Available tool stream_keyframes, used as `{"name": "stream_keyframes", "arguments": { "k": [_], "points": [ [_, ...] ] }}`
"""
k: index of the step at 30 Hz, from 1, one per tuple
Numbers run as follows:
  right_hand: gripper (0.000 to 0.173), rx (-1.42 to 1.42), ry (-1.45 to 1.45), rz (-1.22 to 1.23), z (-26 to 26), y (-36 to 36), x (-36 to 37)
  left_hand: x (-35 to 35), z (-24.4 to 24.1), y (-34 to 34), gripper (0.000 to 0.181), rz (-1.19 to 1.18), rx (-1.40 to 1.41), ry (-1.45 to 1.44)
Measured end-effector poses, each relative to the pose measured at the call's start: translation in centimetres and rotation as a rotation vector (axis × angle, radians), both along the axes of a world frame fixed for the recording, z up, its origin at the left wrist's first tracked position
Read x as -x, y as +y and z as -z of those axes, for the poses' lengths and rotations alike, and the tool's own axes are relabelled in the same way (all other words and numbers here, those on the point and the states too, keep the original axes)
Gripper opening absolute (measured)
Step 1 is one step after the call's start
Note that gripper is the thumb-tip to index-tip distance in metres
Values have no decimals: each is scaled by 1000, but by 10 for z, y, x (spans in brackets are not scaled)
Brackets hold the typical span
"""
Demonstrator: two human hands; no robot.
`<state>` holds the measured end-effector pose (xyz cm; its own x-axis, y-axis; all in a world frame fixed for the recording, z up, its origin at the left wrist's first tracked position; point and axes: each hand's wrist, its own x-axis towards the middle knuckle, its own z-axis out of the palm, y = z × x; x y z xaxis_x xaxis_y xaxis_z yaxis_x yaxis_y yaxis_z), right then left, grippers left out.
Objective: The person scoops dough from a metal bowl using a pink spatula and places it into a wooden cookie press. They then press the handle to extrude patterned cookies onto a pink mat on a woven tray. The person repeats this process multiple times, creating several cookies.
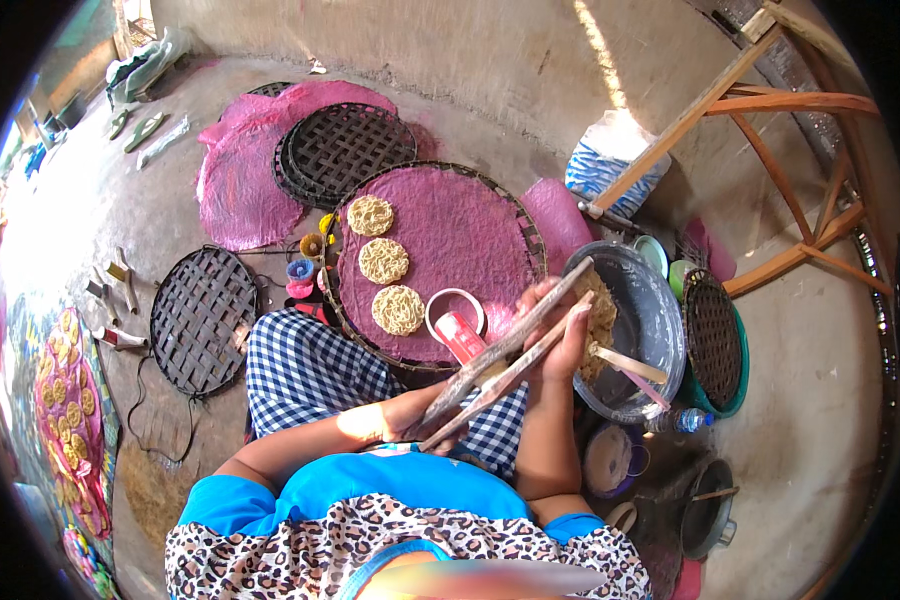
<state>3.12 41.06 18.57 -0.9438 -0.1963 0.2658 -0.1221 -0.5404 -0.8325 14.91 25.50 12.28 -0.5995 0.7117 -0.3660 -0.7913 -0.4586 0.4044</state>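
Note:
Both my hands grip a wooden two-handled press (510,337), its two long bars slanting over my lap. My left hand (412,414) holds the near end by my belly; my right hand (562,349) holds the far end beside the basin. A red cylinder (461,336) sticks out from the press over a white-rimmed ring (481,309). Beneath is a pink cloth (450,217) covering a round woven tray (536,232). Three round cakes of coiled noodle-like dough (384,260) lie along its left side.
On my right stands a grey basin (656,322) with tan dough (604,300), beside a water bottle (686,421). Dark woven trays (352,146) are stacked beyond; another woven tray (202,322) lies left. A wooden frame (765,277) leans at right. More cakes (67,405) lie far left.

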Motion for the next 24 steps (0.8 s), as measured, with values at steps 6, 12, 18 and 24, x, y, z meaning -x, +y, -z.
{"name": "stream_keyframes", "arguments": {
  "k": [6,12,18,24],
  "points": [
    [59,-190,234,361,-38,45,-16,-11,28,-20,47,-693,237,-207],
    [64,-52,225,557,-49,65,-16,-15,29,-31,84,-1101,335,23],
    [63,-100,273,540,-42,67,-22,32,26,-96,101,-985,730,77],
    [53,-159,256,479,-37,65,-28,114,37,-203,87,-656,877,179]
  ]
}}
